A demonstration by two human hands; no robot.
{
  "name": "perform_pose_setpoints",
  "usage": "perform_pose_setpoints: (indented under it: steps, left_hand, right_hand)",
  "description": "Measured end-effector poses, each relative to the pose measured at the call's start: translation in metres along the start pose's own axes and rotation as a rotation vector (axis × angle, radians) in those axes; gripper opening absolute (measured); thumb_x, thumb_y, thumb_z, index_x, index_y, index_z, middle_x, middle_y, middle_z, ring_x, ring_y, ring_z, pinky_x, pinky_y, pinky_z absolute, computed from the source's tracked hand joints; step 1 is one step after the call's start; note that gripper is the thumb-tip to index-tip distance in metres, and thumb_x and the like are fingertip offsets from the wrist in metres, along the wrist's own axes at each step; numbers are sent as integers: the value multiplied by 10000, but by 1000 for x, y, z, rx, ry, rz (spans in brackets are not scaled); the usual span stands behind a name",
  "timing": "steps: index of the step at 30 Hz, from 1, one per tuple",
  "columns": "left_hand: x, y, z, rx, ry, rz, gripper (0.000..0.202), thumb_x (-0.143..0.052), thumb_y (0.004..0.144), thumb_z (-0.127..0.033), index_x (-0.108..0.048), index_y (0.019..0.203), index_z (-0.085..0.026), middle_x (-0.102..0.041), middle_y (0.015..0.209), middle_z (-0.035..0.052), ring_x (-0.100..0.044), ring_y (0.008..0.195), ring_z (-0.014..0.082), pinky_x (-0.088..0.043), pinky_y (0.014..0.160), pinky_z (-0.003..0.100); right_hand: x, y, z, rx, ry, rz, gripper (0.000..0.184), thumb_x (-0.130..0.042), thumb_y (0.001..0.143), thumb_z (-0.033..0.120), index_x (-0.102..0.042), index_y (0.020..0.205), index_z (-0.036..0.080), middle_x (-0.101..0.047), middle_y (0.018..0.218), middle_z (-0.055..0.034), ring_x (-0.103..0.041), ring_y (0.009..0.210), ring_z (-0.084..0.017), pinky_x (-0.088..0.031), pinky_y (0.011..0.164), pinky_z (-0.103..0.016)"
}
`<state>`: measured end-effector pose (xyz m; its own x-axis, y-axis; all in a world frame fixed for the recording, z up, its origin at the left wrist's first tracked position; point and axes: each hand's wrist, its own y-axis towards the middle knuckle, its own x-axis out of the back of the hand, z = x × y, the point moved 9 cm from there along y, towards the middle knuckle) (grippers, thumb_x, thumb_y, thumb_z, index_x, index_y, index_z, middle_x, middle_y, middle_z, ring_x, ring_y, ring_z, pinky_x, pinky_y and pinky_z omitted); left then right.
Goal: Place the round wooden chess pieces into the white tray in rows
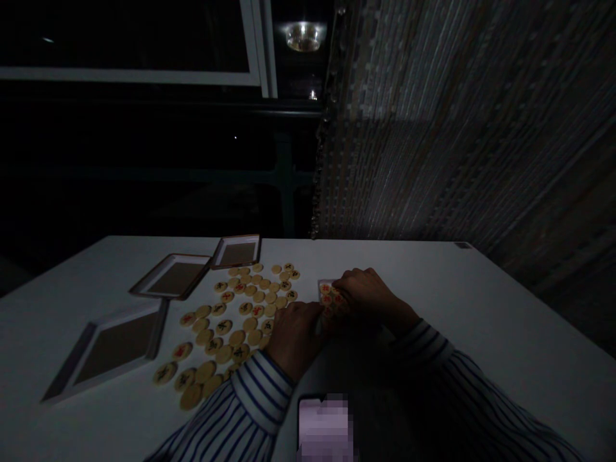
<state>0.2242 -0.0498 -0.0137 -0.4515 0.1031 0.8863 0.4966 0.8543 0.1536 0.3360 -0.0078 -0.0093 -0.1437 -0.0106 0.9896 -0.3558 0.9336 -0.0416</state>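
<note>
Several round cream game discs (240, 314) with red or black characters lie scattered on the white table (481, 321). My left hand (294, 333) rests at the right edge of the spread, fingers curled against a small clear holder (330, 294) that has a few red-marked discs in it. My right hand (370, 296) closes over the holder's right side. Both wrists wear striped sleeves. The scene is dim, so the exact grip is hard to read.
Three shallow box trays lie at left: a large one (115, 350) near me, a middle one (173, 276), a small one (237, 251) farther off. A phone (322, 427) lies by the near edge. A woven blind hangs at right.
</note>
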Motion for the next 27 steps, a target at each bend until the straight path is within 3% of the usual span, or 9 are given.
perform_pose_setpoints:
  steps: [12, 27]
  left_hand:
    - [-1, 0, 2, 2, 9, -18, 254, -507, 817, -364, -605, 1040, -292, -667, 951, 6, -557, 959, 220, -364, 773, 330]
    - [-1, 0, 3, -1, -1, -40, 275, -535, 796, -358, -605, 1052, -285, -665, 963, 8, -557, 955, 227, -369, 790, 346]
  right_hand:
    - [5, -1, -1, 11, -1, -19, 268, -464, 838, 325, -586, 1066, 251, -622, 1004, -94, -557, 915, -248, -342, 715, -349]
    - [22, -7, -11, -63, -36, -78, 261, -389, 878, 213, -588, 1047, 207, -628, 1007, -100, -550, 913, -215, -328, 715, -323]
